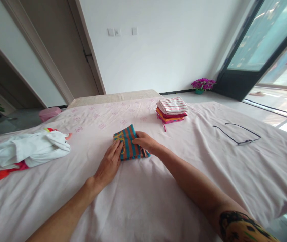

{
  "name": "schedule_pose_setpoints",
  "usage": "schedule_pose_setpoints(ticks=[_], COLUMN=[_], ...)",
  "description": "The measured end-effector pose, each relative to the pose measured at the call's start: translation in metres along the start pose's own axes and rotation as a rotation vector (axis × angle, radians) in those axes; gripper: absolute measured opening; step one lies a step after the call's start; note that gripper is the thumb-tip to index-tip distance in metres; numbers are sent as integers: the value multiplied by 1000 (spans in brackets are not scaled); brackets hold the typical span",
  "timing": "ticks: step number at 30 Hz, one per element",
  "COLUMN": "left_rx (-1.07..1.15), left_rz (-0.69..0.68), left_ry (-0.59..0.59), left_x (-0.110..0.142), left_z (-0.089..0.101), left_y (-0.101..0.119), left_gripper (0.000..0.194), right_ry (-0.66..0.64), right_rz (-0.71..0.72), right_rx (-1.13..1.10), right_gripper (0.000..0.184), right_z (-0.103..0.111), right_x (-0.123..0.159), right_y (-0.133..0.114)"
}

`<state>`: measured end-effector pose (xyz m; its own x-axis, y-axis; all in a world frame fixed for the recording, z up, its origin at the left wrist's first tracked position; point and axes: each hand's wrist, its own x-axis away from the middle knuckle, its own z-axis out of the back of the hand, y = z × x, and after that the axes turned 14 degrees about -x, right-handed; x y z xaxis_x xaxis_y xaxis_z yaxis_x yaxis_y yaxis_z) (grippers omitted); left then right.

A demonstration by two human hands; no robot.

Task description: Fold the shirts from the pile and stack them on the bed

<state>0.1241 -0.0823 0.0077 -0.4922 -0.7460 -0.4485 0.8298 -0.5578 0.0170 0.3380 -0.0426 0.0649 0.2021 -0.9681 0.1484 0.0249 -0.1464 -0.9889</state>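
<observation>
A small folded garment (129,148) with teal and brown stripes and yellow lettering lies on the bed sheet in front of me. My left hand (110,160) rests flat on its left side, fingers stretched out over the lettering. At the right edge, my right hand (145,141) grips the cloth between thumb and fingers; part of that grip is hidden. Beyond my right hand stands a neat stack of folded clothes (172,110), with a white, red-striped piece on top and red, orange and pink layers below.
A loose heap of white and red clothes (29,148) lies at the left. Black-framed glasses (248,142) rest on the pale pink sheet (199,161) at the right. A pink stool-like object (49,114) and a pot of purple flowers (203,84) stand on the floor.
</observation>
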Motion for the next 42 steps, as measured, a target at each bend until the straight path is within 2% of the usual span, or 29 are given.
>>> schedule_pose_setpoints(ticks=[9,14,18,21,23,25,26,29,31,35,38,42], left_rx=[-125,-167,-59,158,254,220,167,16,-43,-157,-228,-257], left_rz=[-145,-165,-141,-57,43,105,105,56,25,6,-7,12], left_ry=[-77,-107,-140,-139,-55,36,55,29,1,-24,-38,-27], left_x=[-8,-11,-13,-20,-26,-33,-36,-44,-46,-49,-50,-50], left_z=[3,-1,4,14,17,15,11,-6,-18,-32,-33,-31], left_y=[8,19,22,16,9,2,-1,-4,-1,7,10,12], left_gripper=[60,60,57,47,45,45,45,46,47,48,47,47], right_ry=[-75,-95,-107,18,163,256,261,176,111,46,36,0], right_rz=[-34,-57,-114,-19,115,260,332,512,549,448,389,398], right_rx=[159,317,524,804,963,1040,1052,1067,1092,1156,1163,1115], right_gripper=[16,29,33,35,37,41,43,48,49,56,59,60], right_z=[22,37,46,45,36,22,13,-8,-15,-8,2,12], right_x=[-2,-12,-13,-4,4,11,14,17,15,7,2,-4], right_y=[-11,0,2,-8,-16,-20,-21,-11,2,29,41,47])
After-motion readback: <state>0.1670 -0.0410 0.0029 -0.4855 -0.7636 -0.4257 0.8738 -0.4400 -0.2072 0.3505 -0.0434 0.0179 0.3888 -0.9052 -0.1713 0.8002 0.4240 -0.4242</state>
